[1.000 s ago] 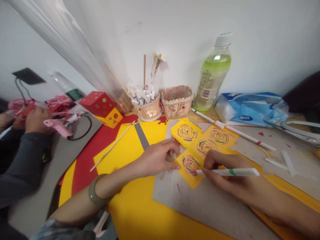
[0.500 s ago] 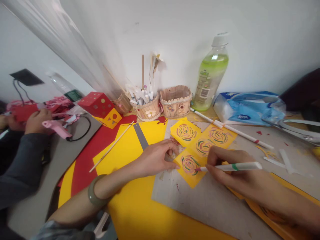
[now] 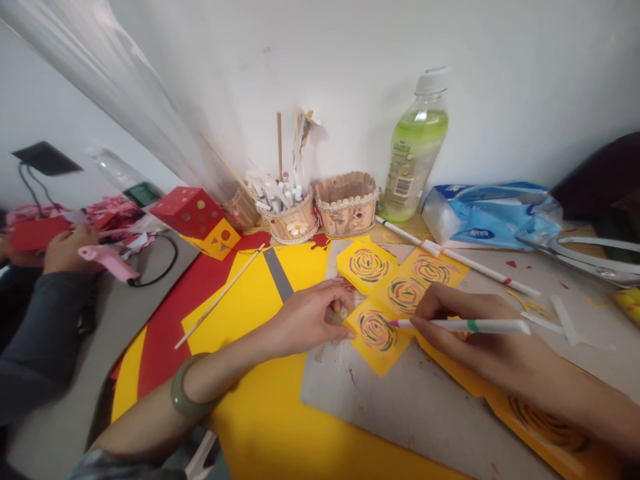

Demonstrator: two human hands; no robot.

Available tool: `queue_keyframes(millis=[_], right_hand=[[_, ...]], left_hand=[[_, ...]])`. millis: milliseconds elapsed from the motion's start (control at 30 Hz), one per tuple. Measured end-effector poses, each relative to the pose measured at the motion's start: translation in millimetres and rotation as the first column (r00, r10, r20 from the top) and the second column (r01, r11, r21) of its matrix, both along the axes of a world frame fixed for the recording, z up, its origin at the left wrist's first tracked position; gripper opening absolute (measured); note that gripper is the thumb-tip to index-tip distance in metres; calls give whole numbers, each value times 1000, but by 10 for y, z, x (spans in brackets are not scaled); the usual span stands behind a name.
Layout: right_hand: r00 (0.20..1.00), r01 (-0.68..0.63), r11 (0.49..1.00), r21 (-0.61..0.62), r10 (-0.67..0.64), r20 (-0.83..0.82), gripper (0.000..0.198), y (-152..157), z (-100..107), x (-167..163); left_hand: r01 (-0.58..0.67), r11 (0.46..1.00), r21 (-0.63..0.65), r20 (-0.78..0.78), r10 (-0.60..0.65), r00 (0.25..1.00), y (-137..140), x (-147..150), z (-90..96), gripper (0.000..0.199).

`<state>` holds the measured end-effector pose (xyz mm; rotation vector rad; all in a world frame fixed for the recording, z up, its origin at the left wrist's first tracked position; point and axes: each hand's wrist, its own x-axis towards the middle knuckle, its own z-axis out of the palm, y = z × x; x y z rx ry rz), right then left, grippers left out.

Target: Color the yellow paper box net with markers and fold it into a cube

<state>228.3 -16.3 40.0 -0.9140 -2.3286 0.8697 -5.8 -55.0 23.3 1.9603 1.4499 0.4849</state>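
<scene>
My right hand (image 3: 465, 327) is closed around a white marker pen (image 3: 500, 327) with a green band. Its pink tip meets the right part of a swirl drawn on a yellow paper cutout (image 3: 380, 360). Dashed rings in pink, green and dark strokes fill several of the cutout's squares. At the cutout's left edge, my left hand (image 3: 315, 317) holds the paper with curved thumb and forefinger; its other fingertips are partly hidden. Part of the cutout runs beneath my right hand and forearm, where another swirl shows.
Behind stand a marker-filled wooden holder (image 3: 295, 223), another wooden basket (image 3: 347, 207), a green drink bottle (image 3: 417, 153) and a tissue pack (image 3: 490, 217). White scissors (image 3: 600, 257) lie right. Leftward are a red-and-yellow box (image 3: 193, 220), a pink glue gun (image 3: 107, 263) and another person's hand (image 3: 70, 247).
The pen tip has moved up and slightly left, from the swirl's lower right to its upper right. My left hand stays at the paper's edge. The whole view has shifted slightly.
</scene>
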Motion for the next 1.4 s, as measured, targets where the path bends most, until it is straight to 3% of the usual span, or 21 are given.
queue_keyframes(millis=[1233, 1400], right_hand=[[998, -50, 997, -60, 52, 32, 20, -66, -10, -9], [990, 126, 992, -20, -127, -67, 21, 6, 121, 70]], left_hand=[[-19, 1000, -2, -25, 19, 1000, 4, 3, -17, 29], [-9, 1000, -2, -10, 9, 1000, 2, 0, -27, 30]])
